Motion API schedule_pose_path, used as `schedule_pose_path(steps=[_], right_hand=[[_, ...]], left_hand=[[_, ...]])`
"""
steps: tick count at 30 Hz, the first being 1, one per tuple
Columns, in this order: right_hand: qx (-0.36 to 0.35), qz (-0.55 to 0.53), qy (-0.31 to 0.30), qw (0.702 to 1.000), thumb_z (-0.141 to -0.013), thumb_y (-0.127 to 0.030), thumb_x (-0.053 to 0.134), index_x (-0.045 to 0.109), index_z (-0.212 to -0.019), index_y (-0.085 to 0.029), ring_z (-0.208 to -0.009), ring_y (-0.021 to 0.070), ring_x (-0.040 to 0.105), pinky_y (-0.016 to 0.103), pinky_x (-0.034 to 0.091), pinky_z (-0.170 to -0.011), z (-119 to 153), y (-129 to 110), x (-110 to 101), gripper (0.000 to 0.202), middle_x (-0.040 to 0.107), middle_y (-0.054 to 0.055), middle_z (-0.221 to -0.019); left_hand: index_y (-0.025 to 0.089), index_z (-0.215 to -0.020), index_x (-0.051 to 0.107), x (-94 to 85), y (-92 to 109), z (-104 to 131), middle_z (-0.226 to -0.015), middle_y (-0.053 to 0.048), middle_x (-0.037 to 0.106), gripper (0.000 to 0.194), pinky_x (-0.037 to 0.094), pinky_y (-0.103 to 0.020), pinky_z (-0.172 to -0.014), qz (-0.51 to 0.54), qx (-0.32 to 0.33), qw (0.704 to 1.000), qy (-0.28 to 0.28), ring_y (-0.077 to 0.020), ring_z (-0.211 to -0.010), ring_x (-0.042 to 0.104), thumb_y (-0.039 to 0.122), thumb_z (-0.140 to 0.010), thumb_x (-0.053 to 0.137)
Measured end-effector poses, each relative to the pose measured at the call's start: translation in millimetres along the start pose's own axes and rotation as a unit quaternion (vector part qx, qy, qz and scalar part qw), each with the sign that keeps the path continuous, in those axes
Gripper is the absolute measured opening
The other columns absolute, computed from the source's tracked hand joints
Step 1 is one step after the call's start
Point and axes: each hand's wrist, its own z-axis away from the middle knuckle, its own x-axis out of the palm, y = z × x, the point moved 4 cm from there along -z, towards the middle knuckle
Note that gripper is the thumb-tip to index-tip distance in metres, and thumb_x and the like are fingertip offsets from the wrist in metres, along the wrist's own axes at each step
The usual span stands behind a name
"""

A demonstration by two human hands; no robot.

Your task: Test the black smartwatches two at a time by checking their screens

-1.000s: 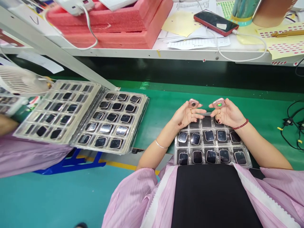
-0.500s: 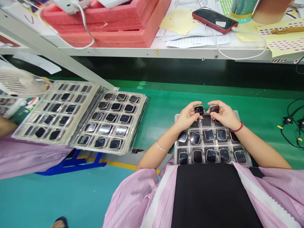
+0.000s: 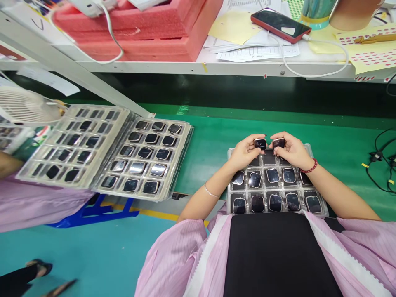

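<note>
My left hand grips a square smartwatch between thumb and fingers, its dark screen facing up at me. A second smartwatch is pinched in my right hand, close beside the first; the two are slightly apart. Both hands hover over the far rows of a clear plastic tray in front of my body. Rows of dark-faced smartwatches lie in its pockets. One far-row pocket between my hands holds no watch. My hands partly hide the far row.
To the left, stacked clear trays hold more watches, beside another tray stack. A white fan and a co-worker's sleeve are at far left. Overhead, a shelf carries red foam and a phone. Black cables lie right.
Both hands stay over the tray, each with its watch, and have barely shifted. At lower left, a passing person's foot has moved and a dark trouser leg now shows.
</note>
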Motion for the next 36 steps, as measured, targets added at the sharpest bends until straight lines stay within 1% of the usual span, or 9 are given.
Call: schedule_pose_path(steps=[4,7,13,18,23,25,28,30,36], right_hand=[[-0.001,0.003,-0.001,1.000,-0.083,-0.021,0.066,0.062,-0.111,-0.023,-0.071,0.0178,0.069,0.034,0.058,-0.068,0.3,-0.8,0.0,0.028,0.072,0.004,-0.093],[-0.004,0.009,0.002,1.000,-0.082,-0.021,0.067,0.062,-0.111,-0.023,-0.077,0.0197,0.071,0.034,0.059,-0.070,0.6,-1.3,-0.4,0.029,0.073,0.004,-0.095],[0.002,0.015,0.010,1.000,-0.083,-0.024,0.066,0.063,-0.109,-0.023,-0.072,0.0191,0.071,0.036,0.060,-0.070,1.1,-1.4,-0.6,0.027,0.073,0.004,-0.094],[0.000,0.016,0.003,1.000,-0.078,-0.022,0.070,0.063,-0.111,-0.024,-0.086,0.0235,0.073,0.039,0.061,-0.075,1.2,-1.9,0.5,0.033,0.075,0.006,-0.099],[0.001,0.021,0.004,1.000,-0.079,-0.023,0.071,0.063,-0.111,-0.024,-0.090,0.0251,0.074,0.041,0.061,-0.078,1.1,-1.2,0.6,0.033,0.075,0.007,-0.101],[-0.001,0.021,0.008,1.000,-0.080,-0.024,0.070,0.064,-0.111,-0.024,-0.088,0.0243,0.073,0.040,0.061,-0.078,1.1,-1.3,0.1,0.032,0.075,0.006,-0.100],[0.007,0.015,0.008,1.000,-0.085,-0.028,0.067,0.065,-0.110,-0.024,-0.077,0.0215,0.073,0.038,0.062,-0.071,1.1,-1.0,-0.5,0.025,0.075,0.005,-0.095],[0.013,0.010,0.006,1.000,-0.088,-0.030,0.064,0.066,-0.109,-0.024,-0.071,0.0204,0.071,0.038,0.061,-0.067,1.1,-1.0,-0.5,0.022,0.075,0.005,-0.093],[0.009,-0.008,-0.003,1.000,-0.083,-0.025,0.068,0.067,-0.111,-0.024,-0.078,0.0213,0.073,0.040,0.063,-0.075,1.7,-2.0,0.7,0.028,0.076,0.006,-0.100]], left_hand=[[0.018,-0.131,0.058,0.5,0.7,0.6,-0.111,-0.009,0.072,0.047,0.052,-0.024,-0.067,-0.003,-0.005,1.000,-0.001,-0.0148,-0.082,0.072,0.023,-0.085,0.063],[0.018,-0.132,0.057,0.7,1.3,0.6,-0.111,-0.008,0.071,0.050,0.053,-0.024,-0.070,0.003,0.000,1.000,0.001,-0.0141,-0.082,0.072,0.021,-0.083,0.065],[0.017,-0.126,0.061,0.2,0.5,0.0,-0.109,-0.009,0.072,0.042,0.051,-0.021,-0.063,-0.008,-0.008,1.000,0.006,-0.0150,-0.081,0.073,0.024,-0.085,0.062],[0.017,-0.123,0.062,0.9,0.2,-0.5,-0.111,-0.008,0.072,0.044,0.056,-0.025,-0.073,0.013,-0.005,1.000,0.007,-0.0137,-0.081,0.072,0.017,-0.079,0.064],[0.018,-0.121,0.062,1.8,0.8,-0.4,-0.114,-0.008,0.071,0.043,0.058,-0.029,-0.081,0.023,0.000,1.000,0.003,-0.0141,-0.083,0.072,0.020,-0.079,0.068],[0.018,-0.121,0.062,1.4,1.3,0.0,-0.112,-0.009,0.072,0.042,0.057,-0.027,-0.077,0.019,-0.002,1.000,0.003,-0.0143,-0.082,0.073,0.024,-0.081,0.069],[0.016,-0.117,0.064,0.0,2.2,0.6,-0.104,-0.009,0.073,0.036,0.051,-0.022,-0.061,0.002,-0.012,1.000,0.013,-0.0143,-0.075,0.072,0.032,-0.085,0.067],[0.015,-0.113,0.065,-0.7,3.3,1.1,-0.100,-0.008,0.073,0.033,0.048,-0.021,-0.056,-0.006,-0.016,1.000,0.019,-0.0137,-0.070,0.070,0.035,-0.087,0.066],[0.016,-0.108,0.065,0.9,6.6,1.4,-0.100,-0.006,0.071,0.033,0.056,-0.026,-0.071,0.006,-0.003,1.000,0.017,-0.0115,-0.071,0.068,0.032,-0.080,0.073]])
